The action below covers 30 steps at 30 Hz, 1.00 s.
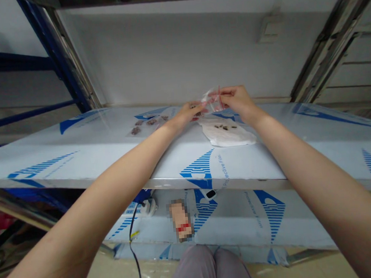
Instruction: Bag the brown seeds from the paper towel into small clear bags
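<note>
A small clear zip bag (215,104) with a red seal line is stretched between my hands above the back of the table. My right hand (237,99) pinches it beside the red line. At the bag's other end, my left hand (188,113) has its fingers closed on the plastic. Small brownish pieces (197,114) show around the left fingertips; whether they lie in a bag is unclear. In front of my hands lies a white tissue (229,140) with several small dark pieces (225,127) on it. Left of my left hand rest several clear bags (142,129) holding reddish-brown pieces.
The metal table (162,171) wears blue-and-white protective film. A wall with a switch (271,28) stands behind it. On the lower shelf are a power strip (147,208) with a black cable (134,246), a small white device (210,194) and a blurred-out object (181,220).
</note>
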Available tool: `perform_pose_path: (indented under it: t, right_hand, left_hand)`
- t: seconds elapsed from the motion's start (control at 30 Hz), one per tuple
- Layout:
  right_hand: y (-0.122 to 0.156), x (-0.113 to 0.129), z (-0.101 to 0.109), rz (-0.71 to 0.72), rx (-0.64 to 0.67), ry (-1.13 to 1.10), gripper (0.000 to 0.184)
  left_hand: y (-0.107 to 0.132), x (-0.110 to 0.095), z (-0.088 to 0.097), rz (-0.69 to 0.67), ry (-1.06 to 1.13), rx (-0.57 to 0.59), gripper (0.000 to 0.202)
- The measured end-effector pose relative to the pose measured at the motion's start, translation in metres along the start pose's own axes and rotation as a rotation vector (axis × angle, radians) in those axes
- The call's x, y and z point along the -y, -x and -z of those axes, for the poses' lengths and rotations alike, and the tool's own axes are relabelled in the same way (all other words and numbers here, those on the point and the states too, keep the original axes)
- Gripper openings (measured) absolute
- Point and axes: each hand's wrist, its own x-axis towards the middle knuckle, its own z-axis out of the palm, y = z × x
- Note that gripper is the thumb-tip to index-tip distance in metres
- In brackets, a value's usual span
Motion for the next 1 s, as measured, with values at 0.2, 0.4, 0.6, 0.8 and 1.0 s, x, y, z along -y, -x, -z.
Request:
perform_pose_path:
  t: [0.2,0.4,0.6,0.8,1.0]
  right_hand:
    - [0.0,-0.004,0.001,-0.087,-0.021,-0.076,0.022]
    - [0.003,-0.001,0.01,-0.184,0.105,-0.156,0.031]
    - [0.003,-0.004,0.018,-0.199,0.106,-0.141,0.03]
    - [-0.001,-0.018,0.014,-0.198,0.165,-0.018,0.017]
    - [0.001,-0.027,0.019,-0.216,0.177,-0.001,0.007]
  left_hand:
    - [0.004,-0.008,0.011,0.049,0.097,-0.004,0.016]
    - [0.005,-0.016,0.017,0.049,-0.001,-0.034,0.008]
    - [0.005,-0.017,0.02,0.059,-0.162,-0.018,0.011]
    - [0.001,-0.017,0.019,0.026,-0.197,-0.092,0.015]
    - [0.002,-0.02,0.014,-0.059,-0.161,-0.13,0.024]
